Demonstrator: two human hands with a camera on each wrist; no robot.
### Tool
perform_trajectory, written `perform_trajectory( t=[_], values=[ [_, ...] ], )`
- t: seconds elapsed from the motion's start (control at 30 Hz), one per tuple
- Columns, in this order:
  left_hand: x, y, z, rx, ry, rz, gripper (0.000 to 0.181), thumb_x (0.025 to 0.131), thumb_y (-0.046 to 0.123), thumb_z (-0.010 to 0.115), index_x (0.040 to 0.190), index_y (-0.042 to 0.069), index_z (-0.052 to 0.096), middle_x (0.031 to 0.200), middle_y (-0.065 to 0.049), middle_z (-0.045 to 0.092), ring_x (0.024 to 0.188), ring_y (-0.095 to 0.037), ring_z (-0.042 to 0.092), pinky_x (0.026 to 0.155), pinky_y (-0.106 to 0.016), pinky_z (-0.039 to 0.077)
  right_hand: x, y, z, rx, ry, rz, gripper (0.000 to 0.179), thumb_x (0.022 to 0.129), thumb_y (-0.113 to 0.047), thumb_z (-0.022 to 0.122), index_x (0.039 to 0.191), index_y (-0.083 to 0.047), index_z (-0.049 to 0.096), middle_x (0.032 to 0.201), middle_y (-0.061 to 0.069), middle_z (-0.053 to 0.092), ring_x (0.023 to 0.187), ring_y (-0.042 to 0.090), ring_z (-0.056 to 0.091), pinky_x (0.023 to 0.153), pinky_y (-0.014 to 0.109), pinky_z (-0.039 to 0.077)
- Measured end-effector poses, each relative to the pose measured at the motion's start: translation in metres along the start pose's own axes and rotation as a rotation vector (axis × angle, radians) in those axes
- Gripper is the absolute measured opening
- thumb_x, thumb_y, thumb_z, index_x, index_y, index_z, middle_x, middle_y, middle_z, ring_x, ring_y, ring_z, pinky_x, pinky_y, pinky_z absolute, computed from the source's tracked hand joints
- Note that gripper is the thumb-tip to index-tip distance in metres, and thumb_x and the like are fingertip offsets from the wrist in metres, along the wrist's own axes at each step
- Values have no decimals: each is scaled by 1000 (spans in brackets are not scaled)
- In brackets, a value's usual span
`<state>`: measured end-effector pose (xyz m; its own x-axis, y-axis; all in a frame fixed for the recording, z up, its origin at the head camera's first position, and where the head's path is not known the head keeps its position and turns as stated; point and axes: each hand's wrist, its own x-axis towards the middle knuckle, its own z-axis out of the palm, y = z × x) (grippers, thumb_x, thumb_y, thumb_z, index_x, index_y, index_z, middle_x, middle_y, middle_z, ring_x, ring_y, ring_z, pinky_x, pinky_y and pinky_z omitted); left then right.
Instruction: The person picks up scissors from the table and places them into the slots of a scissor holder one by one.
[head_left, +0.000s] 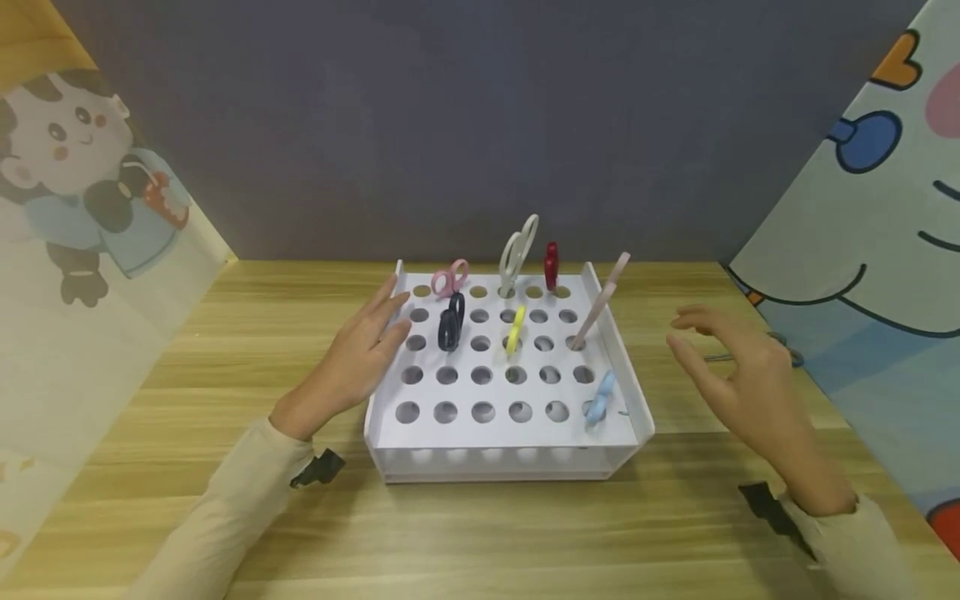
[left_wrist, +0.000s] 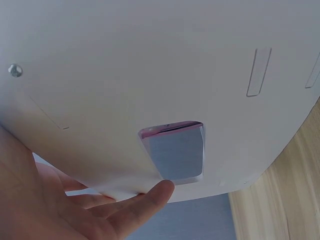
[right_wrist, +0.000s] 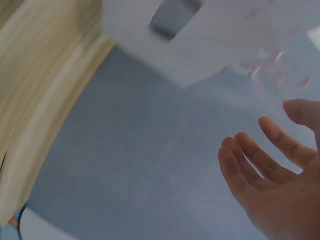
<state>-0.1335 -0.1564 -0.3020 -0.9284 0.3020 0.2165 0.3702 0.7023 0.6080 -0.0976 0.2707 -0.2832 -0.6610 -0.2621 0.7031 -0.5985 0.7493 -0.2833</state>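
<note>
A white rack (head_left: 465, 435) with rows of round holes stands on the table. My left hand (head_left: 348, 358) lies along its left side wall, fingers extended and touching the edge. In the left wrist view the thumb is beside a rectangular cutout (left_wrist: 177, 152) in that wall. Handles up in the holes are pink scissors (head_left: 451, 284), black scissors (head_left: 448, 330), white scissors (head_left: 517, 252), red scissors (head_left: 551, 268), yellow scissors (head_left: 515, 329), pale pink scissors (head_left: 597, 312) and light blue scissors (head_left: 600, 400). My right hand (head_left: 757, 387) hovers right of the rack, fingers loosely bent, holding nothing.
Another pair of scissors (head_left: 797, 359) lies on the table (head_left: 525, 533) at the right, partly hidden behind my right hand. A dark grey panel (head_left: 480, 125) rises behind the table. Cartoon-printed walls flank the left (head_left: 67, 350) and right sides.
</note>
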Motion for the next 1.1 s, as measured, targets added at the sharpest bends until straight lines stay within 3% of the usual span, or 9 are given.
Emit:
perform_trajectory(
  t=[0.17, 0.23, 0.33, 0.57, 0.67, 0.83, 0.9, 1.1],
  values=[
    [-1, 0, 0, -5, 4, 2, 52, 107, 27, 38, 150, -2, 38, 166, -9, 8, 150, -36, 17, 122, -53, 15, 9, 40, -5, -82, -50, 93, 26, 92, -10, 69, 114, 2, 68, 112, 22, 68, 93, 42, 64, 83, 41, 51],
    [-1, 1, 0, -7, 2, -1, 52, 107, 28, 38, 150, -2, 38, 166, -9, 8, 150, -36, 17, 122, -53, 15, 11, 55, -6, -96, -84, 146, 26, 94, -11, 67, 115, 4, 67, 113, 27, 66, 95, 46, 62, 78, 56, 49],
    [-1, 0, 0, -4, 1, -5, 52, 107, 28, 38, 150, -2, 38, 166, -9, 8, 150, -36, 17, 122, -53, 15, 13, 78, -9, -101, -129, 234, 30, 98, -15, 63, 118, 6, 65, 117, 32, 62, 98, 51, 58, 79, 64, 46],
    [-1, 1, 0, 7, -4, -3, 53, 108, 29, 37, 151, -2, 37, 166, -8, 7, 150, -36, 17, 122, -53, 15, 13, 122, -13, -170, -137, 393, 32, 100, -16, 58, 121, 8, 62, 111, 35, 62, 98, 53, 57, 80, 68, 43],
    [-1, 1, 0, 8, -4, -1, 53, 107, 29, 37, 151, -2, 37, 166, -8, 7, 150, -35, 17, 122, -52, 15, 9, 136, -14, -211, -173, 443, 36, 100, -16, 56, 122, 12, 59, 117, 38, 58, 104, 56, 54, 83, 70, 42],
    [-1, 2, 0, 12, -6, -5, 54, 108, 29, 36, 151, -2, 36, 166, -8, 6, 150, -35, 18, 122, -52, 15, -3, 154, -14, -276, -307, 500, 43, 101, -20, 54, 125, 16, 54, 119, 44, 53, 79, 52, 54, 66, 61, 43],
    [-1, 2, 0, 14, -7, -6, 54, 108, 30, 35, 151, -2, 36, 166, -8, 6, 150, -36, 18, 122, -53, 16, -8, 163, -15, -294, -384, 532, 47, 100, -22, 54, 127, 17, 51, 117, 46, 52, 75, 53, 53, 64, 61, 42],
    [-1, 1, 0, 10, -1, 0, 53, 108, 30, 36, 151, -1, 37, 166, -8, 6, 150, -36, 18, 122, -54, 16, -28, 193, -18, -314, -580, 619, 60, 99, -26, 56, 132, 22, 42, 124, 48, 44, 104, 65, 45, 85, 73, 40]
  ],
)
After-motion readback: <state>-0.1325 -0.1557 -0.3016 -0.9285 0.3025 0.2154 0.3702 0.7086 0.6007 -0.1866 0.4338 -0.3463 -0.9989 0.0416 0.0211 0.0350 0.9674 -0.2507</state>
